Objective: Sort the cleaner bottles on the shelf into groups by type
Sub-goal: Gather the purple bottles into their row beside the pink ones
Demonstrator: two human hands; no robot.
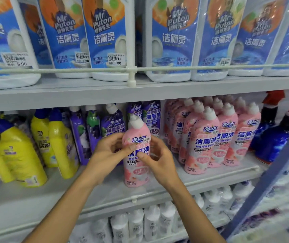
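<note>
A pink cleaner bottle (136,171) with a white cap stands upright at the middle of the grey shelf (105,192), in front of the purple bottles (112,123). My left hand (108,153) grips its left side with the thumb across the label. On its right side my right hand (159,158) holds it with curled fingers. A group of several matching pink bottles (214,137) stands to the right. Yellow bottles with blue caps (19,151) stand at the left, some leaning.
Dark blue bottles with red caps (273,134) stand at the far right of the shelf. Large white-and-blue jugs (105,37) fill the shelf above behind a rail. White bottles (150,223) line the shelf below. A blue slanted post (266,179) crosses the right side.
</note>
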